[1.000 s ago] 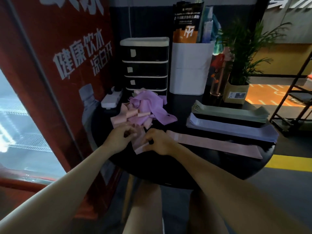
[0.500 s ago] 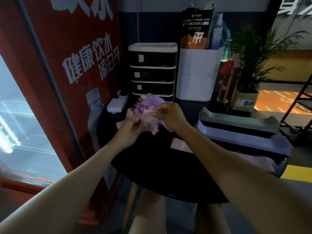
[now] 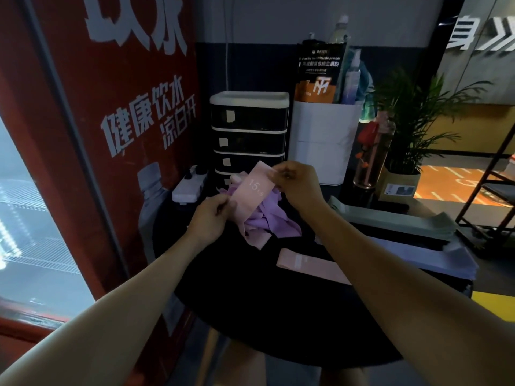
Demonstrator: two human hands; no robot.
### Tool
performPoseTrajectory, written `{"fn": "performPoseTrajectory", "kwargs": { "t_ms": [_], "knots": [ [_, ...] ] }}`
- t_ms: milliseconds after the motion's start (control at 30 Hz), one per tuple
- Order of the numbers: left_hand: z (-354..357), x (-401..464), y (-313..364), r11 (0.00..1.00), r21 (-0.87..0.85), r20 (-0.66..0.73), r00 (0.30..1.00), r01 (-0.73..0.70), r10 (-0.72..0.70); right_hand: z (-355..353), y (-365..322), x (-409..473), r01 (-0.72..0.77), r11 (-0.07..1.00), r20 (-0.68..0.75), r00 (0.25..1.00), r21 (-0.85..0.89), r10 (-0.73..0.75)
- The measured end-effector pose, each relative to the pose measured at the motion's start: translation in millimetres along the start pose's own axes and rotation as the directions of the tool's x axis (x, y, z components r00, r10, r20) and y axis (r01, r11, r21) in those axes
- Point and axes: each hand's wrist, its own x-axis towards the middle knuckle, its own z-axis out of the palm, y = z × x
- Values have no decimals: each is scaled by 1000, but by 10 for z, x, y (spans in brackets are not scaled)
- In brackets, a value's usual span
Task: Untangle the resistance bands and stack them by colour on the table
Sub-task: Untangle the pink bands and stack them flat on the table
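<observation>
Pink band (image 3: 253, 190), printed "15 kg", is held raised above the round black desk (image 3: 250, 316), stretched at a slant between both hands. Left hand (image 3: 211, 215) pinches its lower left portion with curled fingers (image 3: 223, 208); right hand (image 3: 296, 185) pinches its upper right corner between thumb and fingers. The lower end of the band hangs down to the desk beside the tangled pile (image 3: 267, 218) of purple and pink bands, which lies at the rear centre of the desk, directly behind and below the held band. Three sorted stacks lie on the right half of the desk: pink stack (image 3: 303, 264) nearest the person, lavender stack (image 3: 418, 254) behind it, green stack (image 3: 390, 218) furthest back, each partly hidden by the right forearm. Behind the pile stand a black drawer unit (image 3: 249, 135) and a white bin (image 3: 324, 143); a power strip (image 3: 189, 186) lies at the left rear edge, and a potted plant (image 3: 409, 129) stands at the right rear
</observation>
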Motion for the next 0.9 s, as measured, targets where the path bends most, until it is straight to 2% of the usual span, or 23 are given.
{"fn": "performPoseTrajectory", "kwargs": {
  "t_ms": [200,367,433,500,600,733,900],
  "knots": [
    [-25,63,151,998,-49,-33,999,-42,41,-38,-98,26,-8,999,94,996,48,4],
    [31,121,290,994,-98,-72,996,-51,44,-84,-157,138,-17,1000,-30,999,7,17],
    [41,133,338,996,-71,-29,999,-46,44,-118,-136,176,-21,1000,-93,995,-10,20],
    [53,141,329,994,-97,98,994,-39,49,-156,-109,183,-37,999,-159,987,4,37],
    [66,116,214,999,-41,225,974,-15,24,-274,-74,202,-102,993,-272,955,64,116],
    [81,12,-20,995,79,294,955,-55,29,-463,-13,196,-137,985,-348,923,101,164],
    [5,-65,-28,992,104,285,954,69,-97,-611,126,120,-184,975,-391,894,126,219]
  ]
}}
